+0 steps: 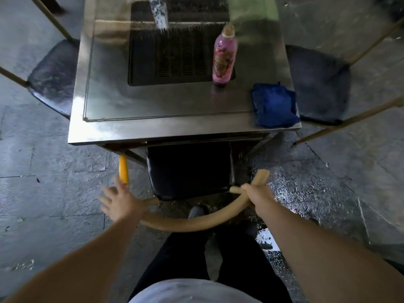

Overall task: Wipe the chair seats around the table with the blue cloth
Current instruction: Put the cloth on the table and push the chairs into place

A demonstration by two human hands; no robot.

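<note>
**Near chair gripped by its curved back, blue cloth lying on the table corner**

The blue cloth (pixel 274 106) lies folded into a rough rectangle on the near right corner of the table (pixel 135 110), its long axis running near to far, its near edge reaching the table's edge. It looks soft and nubby, like microfibre, and neither hand touches it.

The table is square with a brushed, reflective metal top and a dark slatted grill (pixel 175 51) sunk in its middle. A pink bottle (pixel 224 55) stands upright at the grill's near right corner, just left of and beyond the cloth.

Three chairs with dark, glossy padded seats stand around the table: the left chair (pixel 52 77), the right chair (pixel 319 84), and the near chair (pixel 190 169), whose seat is pushed partly under the table's near edge. The side chairs have thin, pale tubular frames.

The near chair's backrest (pixel 196 224) is a smooth, tan, curved tube that bows toward the person. The right hand (pixel 254 193) has its fingers curled around the right end of this tube, gripping it. The left hand (pixel 119 202) is at the tube's left end with fingers spread and straight, holding nothing; its wrist hides that end of the tube. A yellow bar (pixel 123 169) runs near to far just beyond its fingertips, below the table's near left corner.

The floor (pixel 43 171) is grey stone slabs, wet and glinting to the right of the near chair.
</note>
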